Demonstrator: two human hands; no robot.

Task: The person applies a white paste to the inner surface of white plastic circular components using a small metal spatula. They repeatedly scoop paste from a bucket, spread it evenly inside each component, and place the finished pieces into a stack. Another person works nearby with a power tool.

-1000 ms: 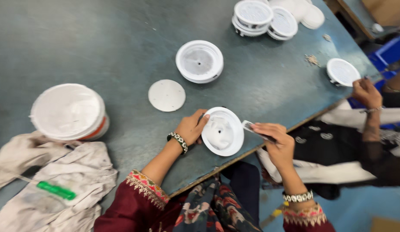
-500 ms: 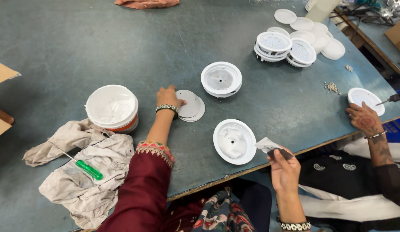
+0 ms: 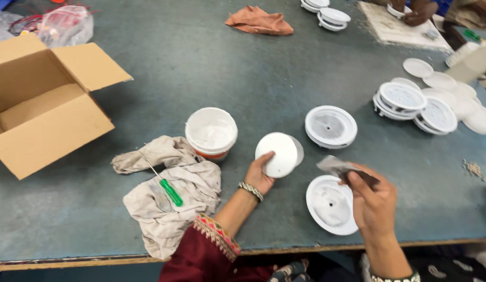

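Note:
My left hand (image 3: 259, 175) holds a flat white round disc (image 3: 277, 154), lifted and tilted off the grey-green table (image 3: 201, 68). My right hand (image 3: 374, 203) is raised above a white round housing (image 3: 329, 206) that lies near the table's front edge. It pinches a small grey and dark piece (image 3: 343, 168) between its fingers. A second white round housing (image 3: 331, 126) lies further back on the table.
A white tub (image 3: 211, 132) stands left of the disc. A green-handled screwdriver (image 3: 165, 185) lies on crumpled rags (image 3: 172, 201). An open cardboard box (image 3: 42, 107) sits at the left. Stacked white housings (image 3: 418, 107) lie at the right, where another person's hands (image 3: 415, 10) work.
My left hand has picked the flat disc up off the table and tilted it. My right hand rose over the near housing. The view swung left, showing the box.

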